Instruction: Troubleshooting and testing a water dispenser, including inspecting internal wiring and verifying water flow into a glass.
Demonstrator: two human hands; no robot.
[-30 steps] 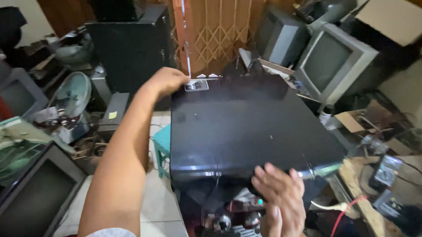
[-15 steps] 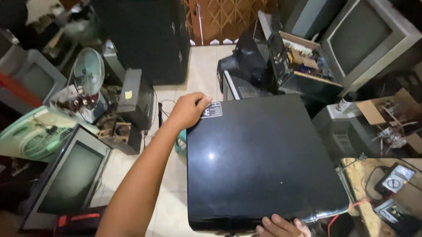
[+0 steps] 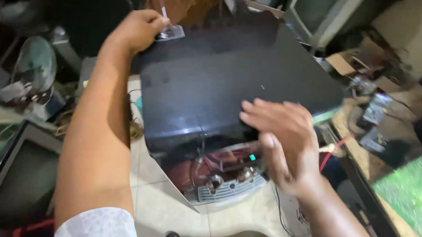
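Observation:
A large glossy black casing (image 3: 219,81) fills the middle of the view, tilted with its near edge lifted. My left hand (image 3: 138,30) grips its far left corner, next to a small clear label. My right hand (image 3: 282,139) lies on the near right part of the casing, fingers spread on top and thumb over the near edge. Under the raised edge I see the set's inside (image 3: 217,174): a reddish reflective part, a grey grille and wires.
Old tube televisions stand at the left (image 3: 12,186) and at the top right (image 3: 324,11). A fan (image 3: 31,64) sits at the far left. Cardboard (image 3: 344,62) and small devices on a wooden bench (image 3: 375,122) crowd the right. Pale floor tiles (image 3: 153,209) lie below.
The casing has come closer and its near edge has lifted, baring the parts below. My right hand has slid from the near edge up onto the top. My left hand keeps its corner.

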